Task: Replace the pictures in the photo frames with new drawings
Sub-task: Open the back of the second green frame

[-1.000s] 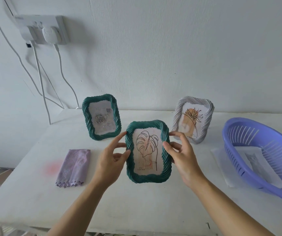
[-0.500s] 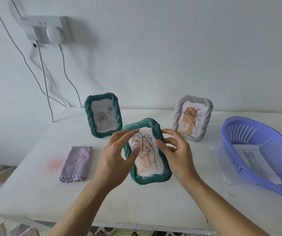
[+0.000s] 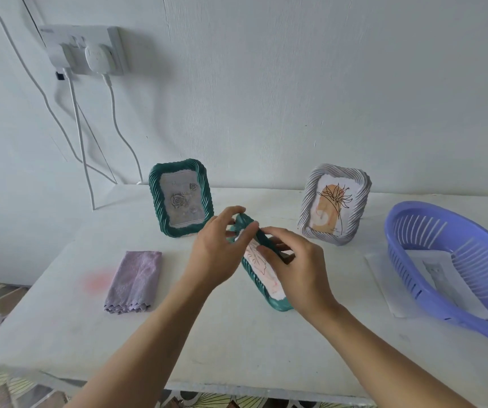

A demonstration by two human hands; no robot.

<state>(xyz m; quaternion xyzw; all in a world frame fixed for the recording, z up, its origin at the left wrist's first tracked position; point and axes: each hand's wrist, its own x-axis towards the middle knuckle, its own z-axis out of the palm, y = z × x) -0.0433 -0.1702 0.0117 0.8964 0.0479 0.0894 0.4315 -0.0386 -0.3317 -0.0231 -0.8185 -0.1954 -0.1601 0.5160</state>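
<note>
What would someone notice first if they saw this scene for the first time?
The eye goes first to the middle of the table, where the left hand and right hand grip a tilted green frame. Behind them stand a second green frame on the left and a grey frame on the right. A large purple basket sits at the far right.

— What clothing shows on the person?
— Only bare parts: the left hand (image 3: 216,248), the right hand (image 3: 298,269) and two bare forearms (image 3: 148,334), which reach the view's lower edge.
</note>
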